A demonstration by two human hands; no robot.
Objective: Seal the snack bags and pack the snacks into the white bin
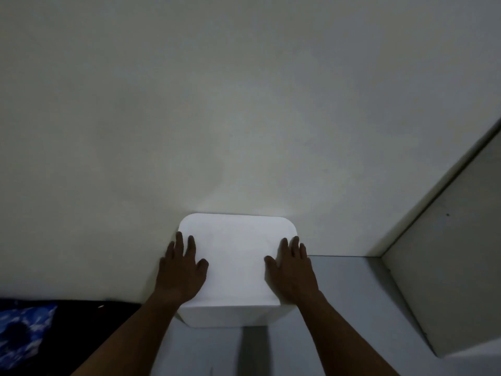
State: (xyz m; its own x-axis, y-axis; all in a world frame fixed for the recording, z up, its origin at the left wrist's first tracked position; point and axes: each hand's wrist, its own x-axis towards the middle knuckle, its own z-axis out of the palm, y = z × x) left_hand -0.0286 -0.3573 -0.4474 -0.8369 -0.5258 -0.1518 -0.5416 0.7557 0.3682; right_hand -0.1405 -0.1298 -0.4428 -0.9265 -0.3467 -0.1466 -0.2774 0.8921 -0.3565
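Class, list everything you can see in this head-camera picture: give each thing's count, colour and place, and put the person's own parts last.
white bin: one, white, low centre, against the wall, on the grey floor; its flat top is closed over, so no contents show.
wall: one, off-white, fills the upper picture behind the bin.
floor: one, grey, lower right and below the bin.
panel: one, pale grey, right edge; whether it is a door or a cabinet side, I cannot tell.
fabric: one, blue patterned on black, lower left corner.
left hand: one, flat, fingers spread, on the bin top's left edge.
right hand: one, flat, fingers spread, on the bin top's right edge.
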